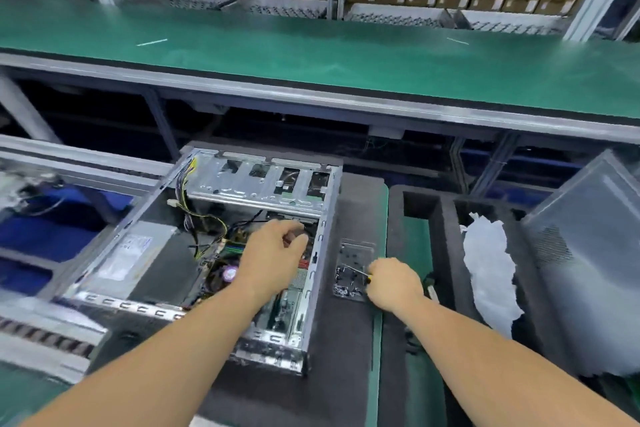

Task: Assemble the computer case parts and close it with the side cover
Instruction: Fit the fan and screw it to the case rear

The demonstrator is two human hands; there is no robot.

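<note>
The left hand's (pixel 273 253) fingers (pixel 294 230) are curling over something small inside the open computer case (pixel 214 246) — what they are pinching, I cannot tell. The right hand's (pixel 393 284) fingers are gripping a screwdriver (pixel 358 273), its tip lying in the clear screw tray (pixel 353 270) just beyond them. Well right, the side cover (pixel 588 253) is leaning. Risk: a screw dropping among the cables (pixel 207 218) — the grip looks loose.

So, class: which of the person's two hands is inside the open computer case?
The left hand: it reaches in over the motherboard. The right hand is outside the computer case, holding a screwdriver at the clear screw tray.
</note>
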